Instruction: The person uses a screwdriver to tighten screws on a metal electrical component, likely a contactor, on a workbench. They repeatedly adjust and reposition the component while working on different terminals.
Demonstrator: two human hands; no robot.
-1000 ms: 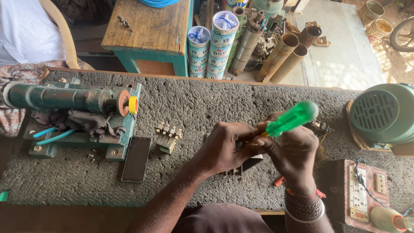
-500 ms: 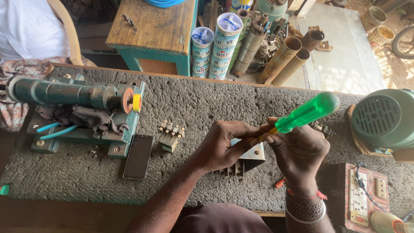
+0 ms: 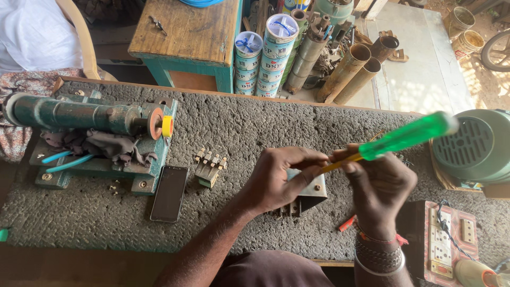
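Gripping a green-handled screwdriver [image 3: 404, 137] in my right hand [image 3: 380, 188], fingers closed tight around its yellow shaft, I have the handle tilted up toward the right of the frame. My left hand [image 3: 279, 178] is clamped over a grey metal bracket [image 3: 308, 192] at lower centre, holding it down on the rough grey workbench [image 3: 244, 127]. Left of it lie a small brass terminal block [image 3: 210, 166] and a dark phone [image 3: 169, 193]. A green winding machine [image 3: 90, 119] sits at far left, a green motor housing [image 3: 478, 146] at far right.
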